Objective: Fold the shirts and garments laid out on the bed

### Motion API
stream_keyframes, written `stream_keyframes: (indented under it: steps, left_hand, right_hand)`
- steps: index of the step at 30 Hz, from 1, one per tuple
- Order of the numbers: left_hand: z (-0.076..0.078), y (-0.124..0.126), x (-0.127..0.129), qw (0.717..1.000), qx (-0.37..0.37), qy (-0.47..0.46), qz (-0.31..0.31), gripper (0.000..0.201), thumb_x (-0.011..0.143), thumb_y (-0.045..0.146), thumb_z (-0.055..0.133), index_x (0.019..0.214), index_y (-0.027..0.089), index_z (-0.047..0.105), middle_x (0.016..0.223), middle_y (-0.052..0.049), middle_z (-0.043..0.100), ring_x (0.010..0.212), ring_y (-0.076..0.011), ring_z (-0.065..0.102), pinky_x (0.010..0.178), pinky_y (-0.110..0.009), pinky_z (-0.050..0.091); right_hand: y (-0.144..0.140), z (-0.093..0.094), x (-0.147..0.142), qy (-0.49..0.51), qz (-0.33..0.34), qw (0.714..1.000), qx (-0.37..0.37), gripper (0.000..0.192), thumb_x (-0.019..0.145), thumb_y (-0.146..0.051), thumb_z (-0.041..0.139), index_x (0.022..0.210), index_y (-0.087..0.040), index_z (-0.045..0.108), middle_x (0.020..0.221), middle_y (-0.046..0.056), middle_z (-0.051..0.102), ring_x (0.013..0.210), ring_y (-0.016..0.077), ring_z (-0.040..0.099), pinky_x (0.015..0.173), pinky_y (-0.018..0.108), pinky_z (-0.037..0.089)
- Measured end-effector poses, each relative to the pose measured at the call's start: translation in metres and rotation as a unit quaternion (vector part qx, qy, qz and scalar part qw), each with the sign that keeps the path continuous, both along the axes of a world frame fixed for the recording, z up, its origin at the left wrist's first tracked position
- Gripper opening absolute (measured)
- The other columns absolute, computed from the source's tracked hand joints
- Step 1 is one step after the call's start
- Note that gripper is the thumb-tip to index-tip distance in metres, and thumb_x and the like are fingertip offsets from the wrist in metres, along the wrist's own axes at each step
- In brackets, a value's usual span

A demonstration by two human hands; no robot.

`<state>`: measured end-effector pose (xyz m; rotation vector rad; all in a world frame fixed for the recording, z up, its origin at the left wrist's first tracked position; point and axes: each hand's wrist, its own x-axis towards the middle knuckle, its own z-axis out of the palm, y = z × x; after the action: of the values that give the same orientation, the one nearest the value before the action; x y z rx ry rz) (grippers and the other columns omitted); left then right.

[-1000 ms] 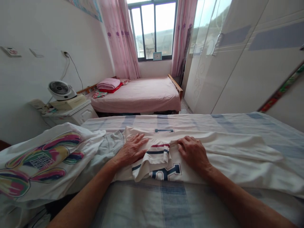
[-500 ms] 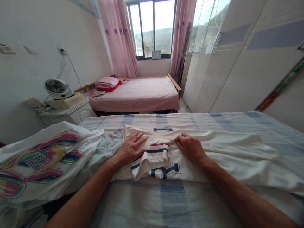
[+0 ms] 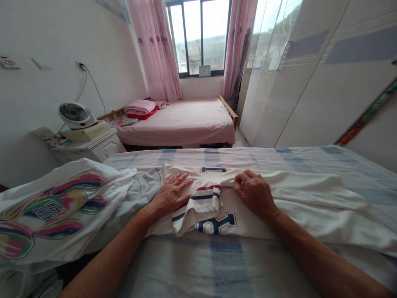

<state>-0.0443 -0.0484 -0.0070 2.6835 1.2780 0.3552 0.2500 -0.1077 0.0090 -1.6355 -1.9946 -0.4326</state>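
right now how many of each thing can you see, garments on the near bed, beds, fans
garments: 3 (cream jersey under left hand and right hand, grey garment, printed white shirt)
beds: 2 (near bed, pink bed)
fans: 1 (fan)
total: 6

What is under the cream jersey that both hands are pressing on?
The cream jersey lies on the plaid bedsheet. Whatever is beneath its middle is covered.

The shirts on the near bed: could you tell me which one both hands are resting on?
The cream jersey with navy lettering and striped sleeve, under the left hand and right hand. The white shirt with the colourful print lies untouched left.
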Motion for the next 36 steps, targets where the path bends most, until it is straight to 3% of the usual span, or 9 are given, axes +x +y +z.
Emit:
stream_keyframes:
  steps: [5,11,14,17,21,25,31,33,36]
  left_hand:
    - [0.001,0.0,0.0,1.0,-0.002,-0.006,-0.003,0.054,0.089,0.051,0.045,0.135,0.024,0.049,0.147,-0.009,0.04,0.138,-0.0285,0.029,0.113,-0.048,0.023]
    - [0.001,0.0,0.0,1.0,0.002,0.0,0.002,0.053,0.089,0.049,0.045,0.134,0.022,0.051,0.147,-0.011,0.04,0.138,-0.0304,0.03,0.113,-0.049,0.024]
    - [0.008,-0.001,0.003,0.999,0.017,-0.036,0.0,0.047,0.088,0.046,0.047,0.126,0.02,0.059,0.141,-0.011,0.047,0.133,-0.0291,0.038,0.111,-0.047,0.029]
    - [0.027,-0.009,0.015,0.997,0.021,-0.077,-0.021,0.04,0.09,0.042,0.044,0.118,0.02,0.063,0.134,-0.01,0.054,0.125,-0.0252,0.047,0.108,-0.043,0.035]
    - [0.049,-0.024,0.046,0.993,-0.011,-0.08,-0.087,0.042,0.09,0.045,0.044,0.124,0.023,0.059,0.14,-0.007,0.048,0.128,-0.0237,0.045,0.109,-0.039,0.035]
    - [0.048,-0.03,0.076,0.99,-0.018,-0.045,-0.133,0.048,0.087,0.045,0.051,0.13,0.023,0.054,0.144,-0.007,0.045,0.135,-0.0268,0.035,0.111,-0.041,0.029]
    - [0.043,-0.003,0.085,0.987,-0.115,-0.084,-0.073,0.046,0.092,0.047,0.033,0.098,0.022,0.071,0.101,-0.004,0.072,0.093,-0.0192,0.064,0.09,-0.027,0.046]
    - [0.041,0.016,0.081,0.989,-0.091,-0.112,-0.04,0.046,0.091,0.046,0.034,0.094,0.02,0.072,0.097,-0.005,0.072,0.091,-0.02,0.065,0.089,-0.029,0.047]
    - [0.032,0.043,0.075,0.992,-0.037,-0.123,-0.015,0.04,0.086,0.041,0.041,0.096,0.019,0.072,0.103,-0.007,0.072,0.096,-0.022,0.065,0.092,-0.032,0.046]
  right_hand:
    - [-0.006,0.005,0.0,0.0,0.038,0.999,-0.003,0.008,0.079,-0.014,0.048,0.077,-0.018,0.055,0.081,0.005,0.059,0.078,0.0174,0.052,0.079,0.031,0.033]
    - [-0.013,0.011,-0.003,-0.057,0.102,0.988,-0.099,0.006,0.072,-0.013,0.053,0.071,-0.018,0.057,0.079,0.005,0.06,0.082,0.0193,0.051,0.079,0.033,0.031]
    - [-0.018,0.021,0.013,-0.04,0.069,0.992,-0.1,0.009,0.076,-0.013,0.052,0.076,-0.018,0.059,0.084,0.005,0.063,0.085,0.0188,0.054,0.081,0.032,0.031]
    - [-0.027,0.029,0.045,-0.034,-0.002,0.994,-0.105,0.013,0.082,-0.015,0.049,0.082,-0.017,0.062,0.088,0.006,0.065,0.087,0.0189,0.056,0.08,0.031,0.033]
    - [-0.04,0.023,0.088,-0.049,-0.04,0.99,-0.13,0.018,0.083,-0.017,0.05,0.093,-0.018,0.065,0.1,0.008,0.066,0.098,0.0215,0.056,0.08,0.032,0.034]
    - [-0.046,0.01,0.107,-0.068,-0.057,0.983,-0.16,0.018,0.086,-0.019,0.047,0.088,-0.017,0.066,0.096,0.008,0.066,0.092,0.0208,0.057,0.077,0.032,0.034]
    - [-0.06,0.01,0.121,-0.041,-0.03,0.988,-0.149,0.016,0.079,-0.013,0.049,0.084,-0.018,0.063,0.091,0.005,0.065,0.089,0.0181,0.057,0.082,0.031,0.035]
    - [-0.065,0.011,0.136,-0.009,-0.088,0.988,-0.123,0.02,0.081,-0.014,0.046,0.089,-0.018,0.063,0.097,0.006,0.065,0.094,0.0192,0.058,0.083,0.032,0.036]
    - [-0.069,0.01,0.17,0.051,-0.285,0.954,-0.081,0.029,0.084,-0.022,0.042,0.103,-0.015,0.062,0.11,0.013,0.062,0.1,0.0239,0.057,0.082,0.035,0.04]
